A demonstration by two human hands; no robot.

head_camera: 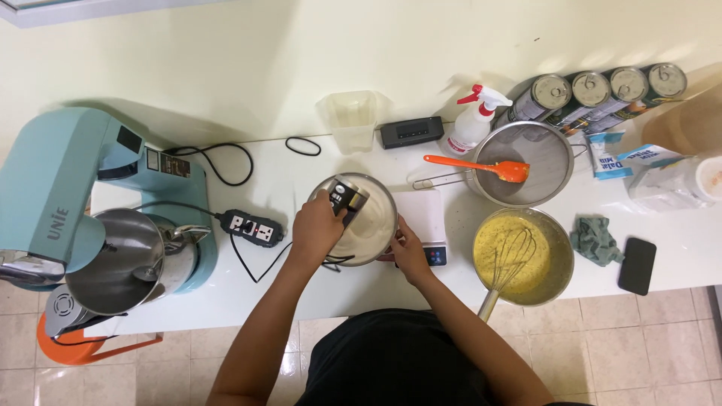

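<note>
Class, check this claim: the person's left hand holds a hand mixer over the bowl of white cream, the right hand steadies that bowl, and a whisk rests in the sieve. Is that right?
Not quite. In the head view the whisk rests in the bowl of yellow batter, not the sieve; the sieve holds an orange spatula. The left hand does hold the hand mixer over the bowl of white cream, steadied by the right hand.

Left hand clenched, right hand cupped
</note>
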